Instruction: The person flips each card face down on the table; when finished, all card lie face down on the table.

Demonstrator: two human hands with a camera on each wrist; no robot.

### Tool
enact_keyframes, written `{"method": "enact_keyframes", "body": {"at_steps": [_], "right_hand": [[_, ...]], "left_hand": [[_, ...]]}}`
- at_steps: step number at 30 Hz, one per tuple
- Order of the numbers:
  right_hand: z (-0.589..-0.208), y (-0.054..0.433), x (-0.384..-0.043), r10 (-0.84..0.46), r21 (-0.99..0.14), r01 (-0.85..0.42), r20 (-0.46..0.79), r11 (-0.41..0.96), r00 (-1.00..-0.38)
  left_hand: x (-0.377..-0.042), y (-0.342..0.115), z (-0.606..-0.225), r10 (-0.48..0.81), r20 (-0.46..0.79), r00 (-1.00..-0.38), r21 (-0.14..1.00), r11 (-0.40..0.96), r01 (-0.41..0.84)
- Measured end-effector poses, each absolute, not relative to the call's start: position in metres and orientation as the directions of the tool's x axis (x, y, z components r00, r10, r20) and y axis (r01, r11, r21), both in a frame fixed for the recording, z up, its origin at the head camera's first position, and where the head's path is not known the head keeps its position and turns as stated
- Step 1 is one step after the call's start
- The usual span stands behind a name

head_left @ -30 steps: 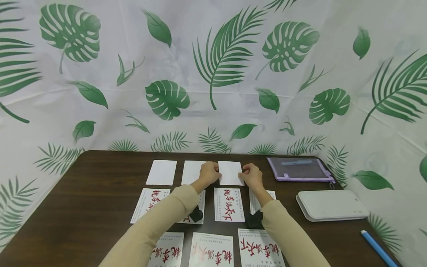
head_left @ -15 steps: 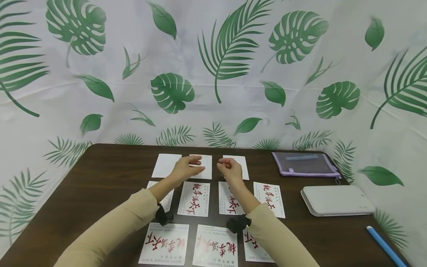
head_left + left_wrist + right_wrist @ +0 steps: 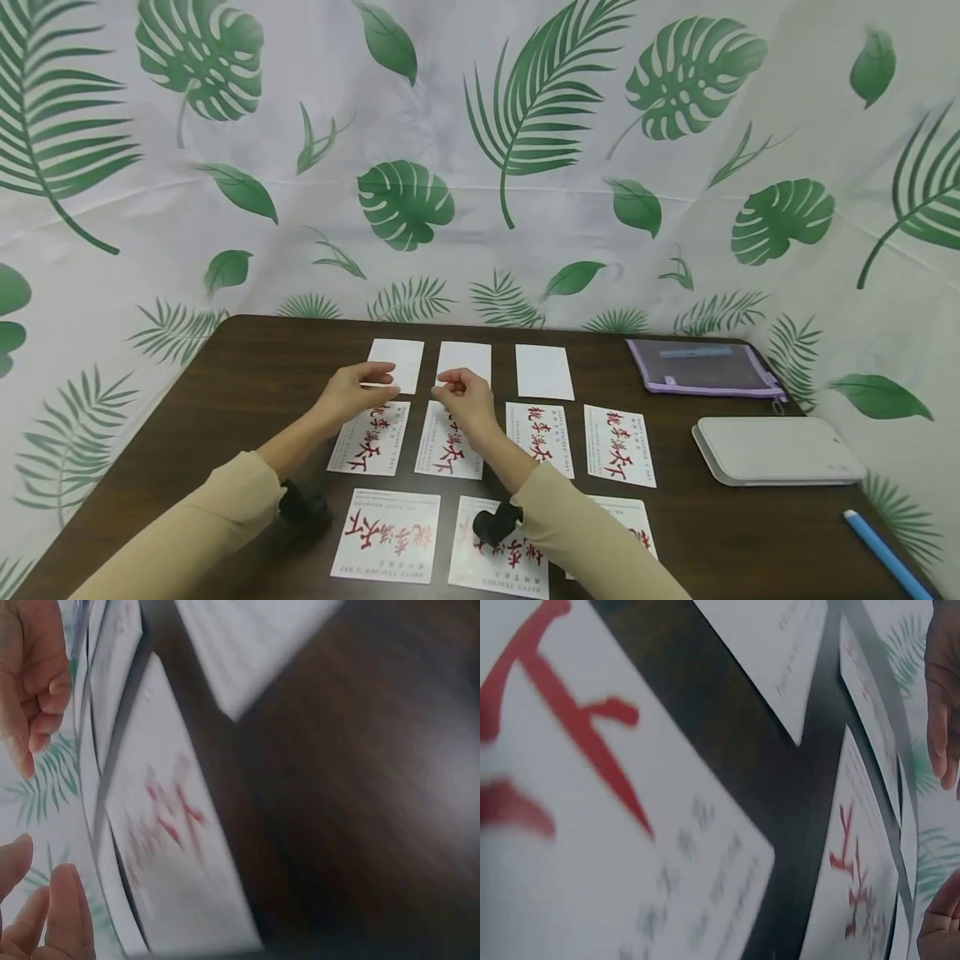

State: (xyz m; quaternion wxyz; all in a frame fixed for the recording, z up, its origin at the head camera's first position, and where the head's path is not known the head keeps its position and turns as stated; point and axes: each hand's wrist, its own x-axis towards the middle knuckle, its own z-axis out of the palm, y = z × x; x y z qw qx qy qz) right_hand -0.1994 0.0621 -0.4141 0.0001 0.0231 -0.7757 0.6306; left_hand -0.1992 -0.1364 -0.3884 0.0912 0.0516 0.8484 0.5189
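Here, fingers [image 3: 375, 368] (relaxed, slightly parted) hover over cards [image 3: 467, 357].

- L sleeve, long, plain beige fabric [image 3: 187, 521]; faint creases nr cuff, ends partway down forearm, bare past that.
- R sleeve, matching beige fabric [image 3: 592, 529]; same length approx.
- Sm. black rounded unit [image 3: 303, 504] at L cuff, inner side; similar black rounded unit [image 3: 495, 523] at R cuff; finer detail too dark to tell.
- L hand [image 3: 356, 392] & R hand [image 3: 468, 404]: both bare.

Leaf-print backdrop [image 3: 465, 258], dark bench [image 3: 247, 400].
Right side: purple-trimmed zip pouch [image 3: 705, 372] beyond white rounded case [image 3: 780, 450]; blue pen-like stick [image 3: 887, 553] nearest.
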Motion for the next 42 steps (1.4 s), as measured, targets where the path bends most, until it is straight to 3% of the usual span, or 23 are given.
{"method": "enact_keyframes", "body": {"at_steps": [14, 22, 33, 42], "right_hand": [[-0.426, 0.034, -0.194, -0.166, -0.914, -0.072, 0.005, 0.399, -0.986], [-0.429, 0.030, -0.192, -0.202, -0.853, -0.174, 0.083, 0.492, -0.976], [-0.431, 0.023, -0.192, -0.196, -0.816, -0.202, 0.111, 0.542, -0.974], [-0.431, 0.019, -0.190, -0.202, -0.831, -0.190, 0.095, 0.523, -0.975]], "left_hand": [[-0.189, -0.181, -0.406, 0.146, -0.154, -0.977, 0.810, 0.584, -0.041], [-0.194, -0.186, -0.410, 0.162, -0.123, -0.979, 0.754, 0.657, 0.014], [-0.197, -0.187, -0.409, 0.170, -0.130, -0.977, 0.711, 0.702, 0.028], [-0.188, -0.187, -0.411, 0.137, -0.101, -0.985, 0.767, 0.642, 0.010]]}}
